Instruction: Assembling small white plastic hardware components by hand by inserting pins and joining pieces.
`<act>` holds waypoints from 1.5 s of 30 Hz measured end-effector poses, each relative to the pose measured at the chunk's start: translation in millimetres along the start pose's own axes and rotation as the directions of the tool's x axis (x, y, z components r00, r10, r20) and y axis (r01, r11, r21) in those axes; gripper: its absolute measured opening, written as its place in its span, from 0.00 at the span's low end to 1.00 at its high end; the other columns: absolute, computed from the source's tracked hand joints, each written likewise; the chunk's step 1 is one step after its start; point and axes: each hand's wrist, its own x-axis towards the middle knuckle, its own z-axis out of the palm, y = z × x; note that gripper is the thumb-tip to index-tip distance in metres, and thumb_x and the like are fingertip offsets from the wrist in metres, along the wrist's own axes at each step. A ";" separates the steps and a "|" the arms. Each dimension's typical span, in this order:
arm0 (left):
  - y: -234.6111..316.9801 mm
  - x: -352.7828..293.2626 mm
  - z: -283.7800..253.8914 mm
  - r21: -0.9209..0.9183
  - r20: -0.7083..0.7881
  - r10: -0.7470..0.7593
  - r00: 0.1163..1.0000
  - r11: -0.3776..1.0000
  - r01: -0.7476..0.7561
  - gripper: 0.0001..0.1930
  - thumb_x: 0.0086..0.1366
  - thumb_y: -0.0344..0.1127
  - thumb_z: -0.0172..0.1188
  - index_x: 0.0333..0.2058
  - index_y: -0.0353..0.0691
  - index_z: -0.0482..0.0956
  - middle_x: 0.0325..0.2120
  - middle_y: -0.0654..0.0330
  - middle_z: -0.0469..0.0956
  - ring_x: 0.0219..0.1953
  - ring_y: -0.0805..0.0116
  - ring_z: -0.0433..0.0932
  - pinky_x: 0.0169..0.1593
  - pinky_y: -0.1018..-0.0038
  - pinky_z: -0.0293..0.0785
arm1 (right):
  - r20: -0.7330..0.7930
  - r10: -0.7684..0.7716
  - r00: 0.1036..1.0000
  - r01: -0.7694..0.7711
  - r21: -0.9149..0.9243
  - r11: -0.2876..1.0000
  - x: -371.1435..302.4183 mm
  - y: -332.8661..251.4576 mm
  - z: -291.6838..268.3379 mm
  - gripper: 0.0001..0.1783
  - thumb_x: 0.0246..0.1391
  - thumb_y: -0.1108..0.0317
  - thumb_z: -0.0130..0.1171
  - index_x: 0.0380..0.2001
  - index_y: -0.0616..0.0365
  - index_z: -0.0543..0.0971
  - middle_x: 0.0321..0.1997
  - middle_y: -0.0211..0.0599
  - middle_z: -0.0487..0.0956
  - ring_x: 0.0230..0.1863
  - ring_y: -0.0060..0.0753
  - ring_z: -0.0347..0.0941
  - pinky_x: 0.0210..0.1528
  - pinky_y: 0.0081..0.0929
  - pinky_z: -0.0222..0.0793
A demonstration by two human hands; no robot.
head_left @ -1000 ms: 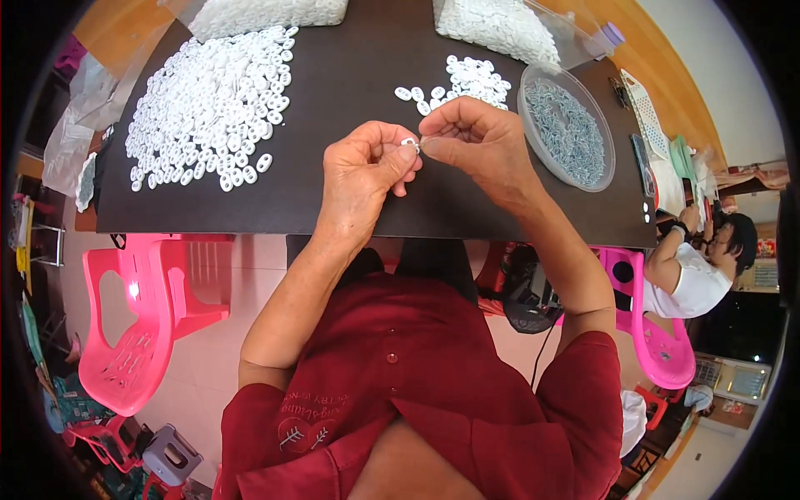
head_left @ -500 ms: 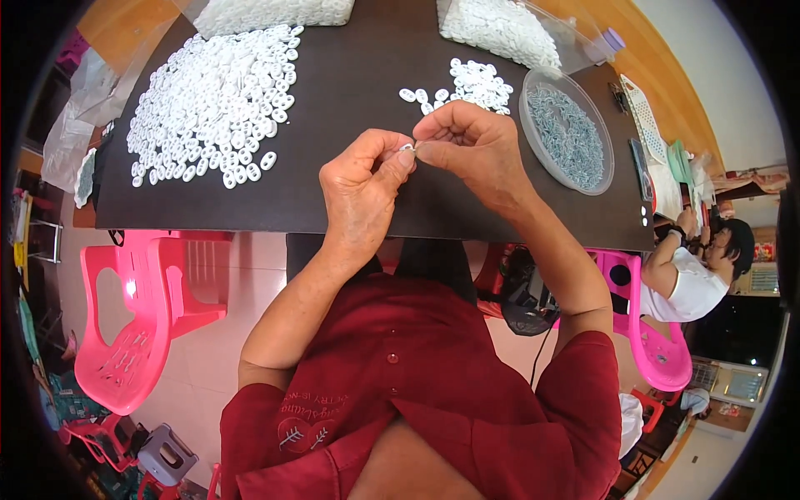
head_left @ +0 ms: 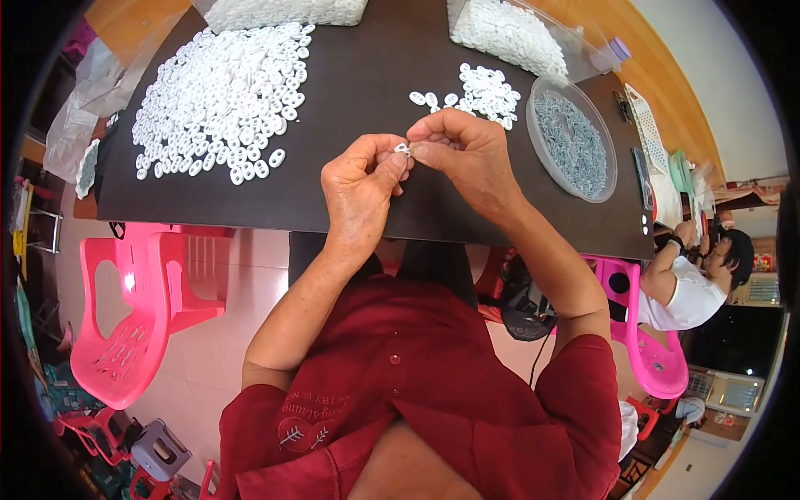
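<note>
Above the near part of the dark table, my left hand (head_left: 360, 179) is closed in a pinch on a small white oval plastic piece with holes (head_left: 402, 149). My right hand (head_left: 471, 162) meets it from the other side, thumb and forefinger pressed together at the piece's end; what lies between those fingertips is too small to make out. Beyond my right hand is a small pile of white two-holed pieces (head_left: 490, 92). A round clear tub (head_left: 612, 171) of small grey metal parts (head_left: 571, 137) stands to its right.
A large heap of white pieces (head_left: 221, 100) covers the table's left side. Two clear containers of white pieces (head_left: 283, 10) (head_left: 508, 37) stand at the far edge. Pink chairs (head_left: 167, 275) flank me below the table. Another person (head_left: 687, 283) sits at the right.
My hands stay together at nearly the same spot, and more of the white piece shows between the fingertips. The table and its contents appear shifted slightly in the view.
</note>
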 end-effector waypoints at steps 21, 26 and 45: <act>-14.1 -12.0 7.9 0.147 -0.142 0.131 0.981 0.983 -0.109 0.03 0.58 0.23 0.57 0.31 0.32 0.78 0.21 0.65 0.75 0.21 0.83 0.68 0.23 0.84 0.66 | -0.068 -0.026 0.997 0.006 -0.278 0.961 -3.8 17.9 14.6 0.04 0.49 0.73 0.53 0.28 0.63 0.74 0.25 0.31 0.73 0.29 0.20 0.67 0.33 0.19 0.64; -13.7 -8.8 8.5 0.151 -0.140 0.139 0.980 0.982 -0.118 0.03 0.59 0.23 0.57 0.32 0.32 0.78 0.21 0.66 0.75 0.21 0.83 0.68 0.23 0.85 0.66 | -0.048 -0.042 0.998 0.025 -0.309 0.951 -2.4 16.2 11.7 0.04 0.49 0.73 0.54 0.27 0.63 0.74 0.26 0.30 0.73 0.30 0.18 0.67 0.33 0.19 0.64; -11.7 -0.7 -1.4 -0.165 -0.110 -0.037 0.993 0.986 0.018 0.07 0.61 0.28 0.56 0.35 0.29 0.75 0.25 0.56 0.77 0.24 0.76 0.73 0.28 0.81 0.71 | 0.187 -0.438 0.879 0.300 -0.932 0.204 75.5 49.2 -14.6 0.06 0.36 0.72 0.63 0.20 0.58 0.76 0.25 0.40 0.71 0.32 0.42 0.66 0.35 0.38 0.61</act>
